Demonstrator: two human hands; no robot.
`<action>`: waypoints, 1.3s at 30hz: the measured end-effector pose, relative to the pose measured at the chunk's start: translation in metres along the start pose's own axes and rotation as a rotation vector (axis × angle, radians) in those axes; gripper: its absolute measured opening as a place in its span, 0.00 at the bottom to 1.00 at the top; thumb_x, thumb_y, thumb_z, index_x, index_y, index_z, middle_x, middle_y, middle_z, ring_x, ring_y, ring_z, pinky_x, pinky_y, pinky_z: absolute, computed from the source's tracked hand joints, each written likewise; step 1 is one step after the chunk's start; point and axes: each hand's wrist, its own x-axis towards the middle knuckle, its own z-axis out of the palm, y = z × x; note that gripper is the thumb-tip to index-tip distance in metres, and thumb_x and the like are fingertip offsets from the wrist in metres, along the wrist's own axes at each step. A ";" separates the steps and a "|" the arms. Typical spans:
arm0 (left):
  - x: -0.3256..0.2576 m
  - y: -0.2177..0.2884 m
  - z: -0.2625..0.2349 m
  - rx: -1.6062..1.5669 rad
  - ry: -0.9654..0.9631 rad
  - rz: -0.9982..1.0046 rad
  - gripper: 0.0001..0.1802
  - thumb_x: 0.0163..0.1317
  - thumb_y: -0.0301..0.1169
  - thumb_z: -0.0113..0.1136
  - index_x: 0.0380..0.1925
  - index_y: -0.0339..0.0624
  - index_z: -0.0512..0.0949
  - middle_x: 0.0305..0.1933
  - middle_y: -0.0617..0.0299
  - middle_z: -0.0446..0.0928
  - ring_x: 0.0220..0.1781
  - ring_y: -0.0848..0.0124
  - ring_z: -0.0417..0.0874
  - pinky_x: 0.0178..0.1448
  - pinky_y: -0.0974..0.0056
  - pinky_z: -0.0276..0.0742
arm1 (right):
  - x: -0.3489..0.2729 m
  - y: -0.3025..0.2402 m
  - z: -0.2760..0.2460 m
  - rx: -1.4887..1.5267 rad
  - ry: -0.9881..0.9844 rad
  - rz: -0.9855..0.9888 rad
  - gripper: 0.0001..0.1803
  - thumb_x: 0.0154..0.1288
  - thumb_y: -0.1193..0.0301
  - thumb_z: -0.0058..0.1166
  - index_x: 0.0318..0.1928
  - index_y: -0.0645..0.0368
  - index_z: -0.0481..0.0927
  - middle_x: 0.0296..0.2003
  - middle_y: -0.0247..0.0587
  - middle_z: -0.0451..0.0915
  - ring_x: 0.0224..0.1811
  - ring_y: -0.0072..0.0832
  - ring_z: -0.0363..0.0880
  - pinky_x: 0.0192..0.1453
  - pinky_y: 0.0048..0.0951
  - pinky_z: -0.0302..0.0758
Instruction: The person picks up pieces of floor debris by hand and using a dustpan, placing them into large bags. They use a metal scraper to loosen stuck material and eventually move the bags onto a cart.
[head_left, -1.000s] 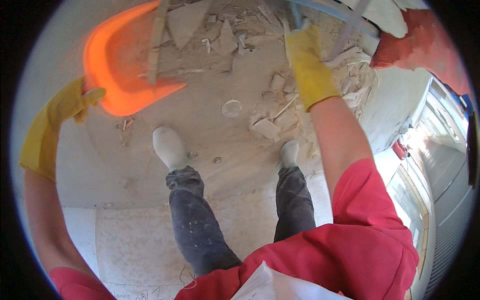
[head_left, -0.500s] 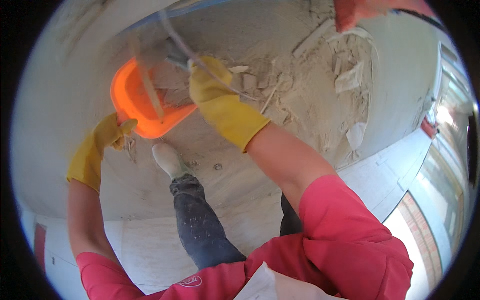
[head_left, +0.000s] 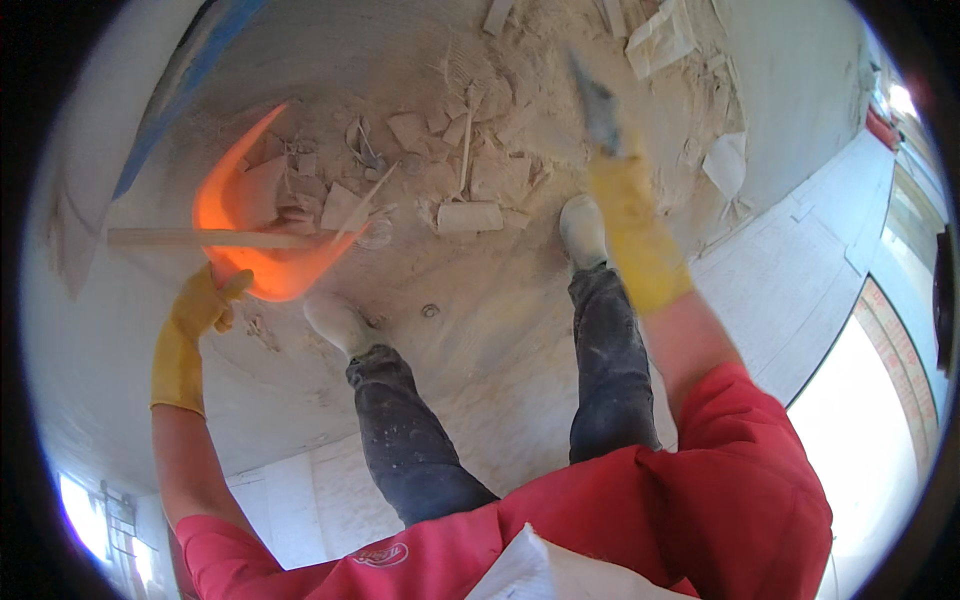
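My left hand (head_left: 205, 300), in a yellow rubber glove, is closed on the near rim of an orange plastic tub (head_left: 285, 272). The tub is tilted, its opening toward the rubble, with broken pieces inside and at its mouth. A flat wooden stick (head_left: 205, 238) crosses the tub and juts out to the left. Off to the right, my yellow-gloved right hand (head_left: 632, 225) is closed around a tool with a flat dark grey blade (head_left: 597, 105), which looks like a trowel. Motion blurs the tool, and its handle is hidden in the glove.
Broken tile-like chunks (head_left: 470, 217), dust and thin sticks cover the floor beyond my feet. My two pale boots (head_left: 583, 232) stand at the rubble's near edge. White scraps (head_left: 725, 165) lie at the right, near a wall. A blue strip (head_left: 185, 95) runs along the upper left.
My right hand has swung from above the tub far to the right with the tool. The left hand keeps its hold on the rim. The wooden stick now lies more level across the tub.
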 end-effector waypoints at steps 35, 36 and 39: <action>0.028 0.080 -0.008 0.336 -0.119 0.071 0.15 0.66 0.34 0.66 0.47 0.39 0.76 0.28 0.59 0.80 0.15 0.73 0.72 0.15 0.62 0.65 | -0.077 -0.016 0.031 0.324 -0.297 0.052 0.28 0.70 0.71 0.53 0.70 0.49 0.69 0.52 0.56 0.83 0.53 0.51 0.84 0.57 0.43 0.79; 0.030 0.083 -0.015 0.343 -0.135 0.065 0.13 0.67 0.32 0.63 0.48 0.40 0.76 0.28 0.59 0.80 0.15 0.73 0.72 0.14 0.62 0.64 | -0.065 0.010 0.031 0.325 -0.241 0.079 0.28 0.70 0.72 0.53 0.70 0.49 0.69 0.52 0.55 0.83 0.52 0.48 0.84 0.56 0.41 0.79; 0.025 0.090 -0.035 0.341 -0.061 0.041 0.14 0.57 0.23 0.68 0.44 0.39 0.80 0.24 0.61 0.78 0.13 0.72 0.70 0.15 0.61 0.62 | -0.069 0.071 0.055 0.504 -0.121 0.299 0.27 0.68 0.79 0.52 0.68 0.56 0.72 0.53 0.50 0.82 0.56 0.44 0.82 0.63 0.39 0.74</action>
